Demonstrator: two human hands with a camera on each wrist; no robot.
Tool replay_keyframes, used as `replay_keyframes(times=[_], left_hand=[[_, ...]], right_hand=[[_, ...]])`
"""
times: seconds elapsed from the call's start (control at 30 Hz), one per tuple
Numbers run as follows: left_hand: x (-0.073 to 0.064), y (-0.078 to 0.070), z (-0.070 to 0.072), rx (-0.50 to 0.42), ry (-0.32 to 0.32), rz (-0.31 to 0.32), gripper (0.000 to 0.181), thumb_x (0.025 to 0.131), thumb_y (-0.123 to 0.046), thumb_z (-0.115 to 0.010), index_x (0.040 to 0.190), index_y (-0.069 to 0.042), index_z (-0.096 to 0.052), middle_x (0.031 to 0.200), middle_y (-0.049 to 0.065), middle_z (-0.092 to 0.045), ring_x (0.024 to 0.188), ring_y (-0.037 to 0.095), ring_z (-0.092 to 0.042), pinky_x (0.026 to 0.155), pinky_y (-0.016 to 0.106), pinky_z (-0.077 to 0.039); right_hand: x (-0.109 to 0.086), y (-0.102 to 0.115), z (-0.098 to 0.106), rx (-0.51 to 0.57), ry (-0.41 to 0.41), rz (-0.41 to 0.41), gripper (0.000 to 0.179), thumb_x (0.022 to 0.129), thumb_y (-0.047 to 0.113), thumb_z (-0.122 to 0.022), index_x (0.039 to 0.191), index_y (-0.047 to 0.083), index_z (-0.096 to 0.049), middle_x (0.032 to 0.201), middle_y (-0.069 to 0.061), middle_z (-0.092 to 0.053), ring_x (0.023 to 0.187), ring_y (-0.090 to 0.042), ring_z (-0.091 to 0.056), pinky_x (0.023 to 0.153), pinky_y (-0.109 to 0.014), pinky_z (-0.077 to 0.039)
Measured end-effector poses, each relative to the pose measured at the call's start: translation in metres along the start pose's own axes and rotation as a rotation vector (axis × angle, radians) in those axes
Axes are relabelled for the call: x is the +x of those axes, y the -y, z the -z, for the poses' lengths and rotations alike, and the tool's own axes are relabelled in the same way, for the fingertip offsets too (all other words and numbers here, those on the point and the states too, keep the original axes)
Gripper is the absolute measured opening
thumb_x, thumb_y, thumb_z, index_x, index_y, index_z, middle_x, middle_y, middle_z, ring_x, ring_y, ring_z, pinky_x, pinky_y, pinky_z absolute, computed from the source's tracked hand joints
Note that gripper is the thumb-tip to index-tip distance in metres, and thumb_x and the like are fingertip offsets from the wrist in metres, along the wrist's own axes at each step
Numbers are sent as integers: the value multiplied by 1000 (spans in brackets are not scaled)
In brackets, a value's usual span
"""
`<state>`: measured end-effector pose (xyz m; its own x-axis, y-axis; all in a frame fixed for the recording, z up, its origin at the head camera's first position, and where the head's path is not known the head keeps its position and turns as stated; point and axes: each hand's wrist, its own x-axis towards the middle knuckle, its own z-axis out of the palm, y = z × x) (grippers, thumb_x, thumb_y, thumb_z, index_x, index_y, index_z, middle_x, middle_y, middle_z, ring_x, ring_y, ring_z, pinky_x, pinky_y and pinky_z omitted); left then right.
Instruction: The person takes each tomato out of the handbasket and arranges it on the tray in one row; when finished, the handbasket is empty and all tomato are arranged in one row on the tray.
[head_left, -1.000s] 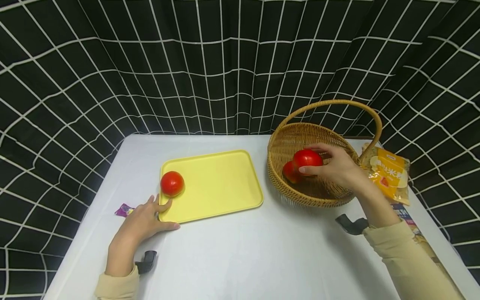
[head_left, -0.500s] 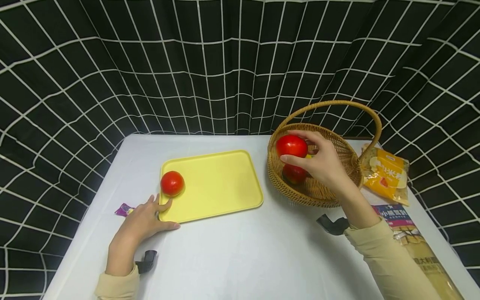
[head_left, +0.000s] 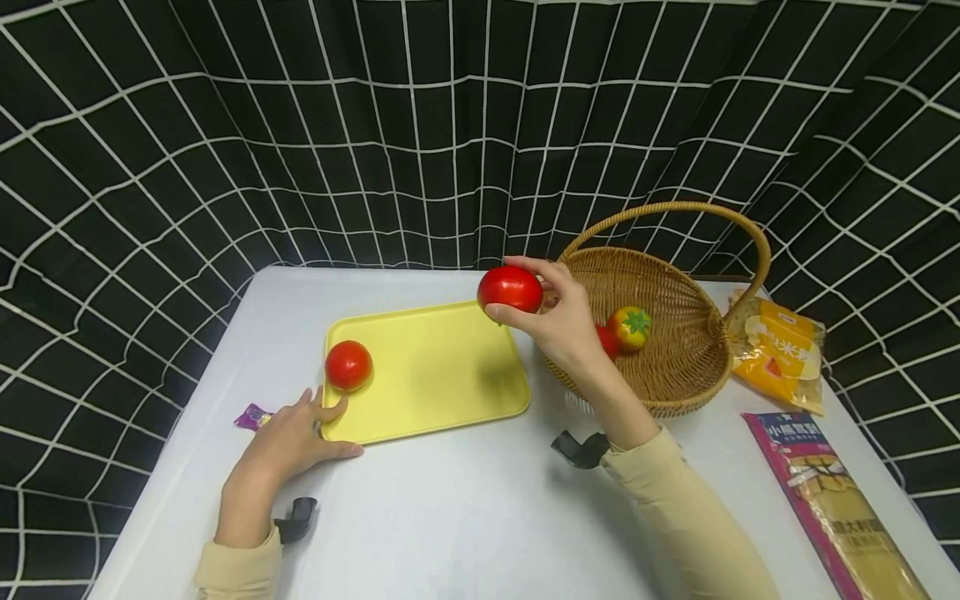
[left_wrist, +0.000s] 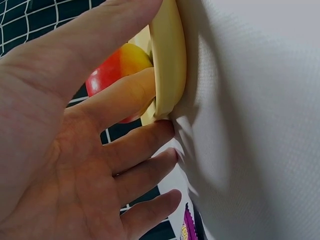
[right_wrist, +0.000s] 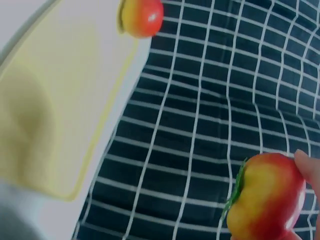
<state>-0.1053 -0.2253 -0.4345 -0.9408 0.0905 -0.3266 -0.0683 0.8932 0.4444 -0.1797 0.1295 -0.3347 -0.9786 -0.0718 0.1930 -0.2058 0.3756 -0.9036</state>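
In the head view my right hand holds a red tomato between thumb and fingers, above the right back corner of a yellow tray. The right wrist view shows that tomato's yellowish underside and green leafy top. Another tomato sits on the tray's left end. At the front left corner my left hand rests with spread fingers against the tray, index finger over the rim. To the right, a wicker basket contains a tomato with its green top up and a red one, partly hidden by my right hand.
The basket's tall handle arches over it. Right of it lies an orange food bag, with a long pasta-like packet nearer the front. A small purple wrapper lies beside my left hand. A dark gridded curtain borders the table.
My right hand has lifted the tomato out of the basket and carried it left to over the tray's edge. The basket's remaining tomatoes have come into view. My left hand stays put.
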Motion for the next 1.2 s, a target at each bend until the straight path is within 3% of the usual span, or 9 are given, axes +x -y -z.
replay_keyframes(times=[0.17,0.47,0.97,1.2], left_hand=[[-1,0,0,-2,-2,2,94,80,-59,-87,154,-12,-54,166,39,-26,148,66,-31,112,83,-34],[1,0,-1,10,-10,-5,95,79,-59,-88,154,-12,-54,165,40,-27,147,67,-32,111,83,-34],[-1,2,1,15,-11,2,95,79,-60,-87,155,-12,-54,165,41,-27,147,66,-33,110,82,-36],[-1,2,0,17,-16,-15,94,79,-60,-87,153,-11,-56,164,41,-29,147,67,-33,110,82,-36]], right_hand=[[7,0,-28,10,17,15,61,83,24,-89,141,22,-69,137,-9,-59,128,-25,-48,91,-41,-44],[13,-21,-77,-37,123,-84,60,83,24,-91,139,25,-70,133,-9,-59,126,-28,-50,100,-50,-55],[17,-42,-127,9,169,-116,58,84,22,-91,138,23,-71,132,-11,-60,127,-30,-51,102,-50,-54],[12,-53,-145,-71,226,-156,59,84,25,-92,139,23,-70,134,-13,-59,131,-35,-50,106,-55,-51]])
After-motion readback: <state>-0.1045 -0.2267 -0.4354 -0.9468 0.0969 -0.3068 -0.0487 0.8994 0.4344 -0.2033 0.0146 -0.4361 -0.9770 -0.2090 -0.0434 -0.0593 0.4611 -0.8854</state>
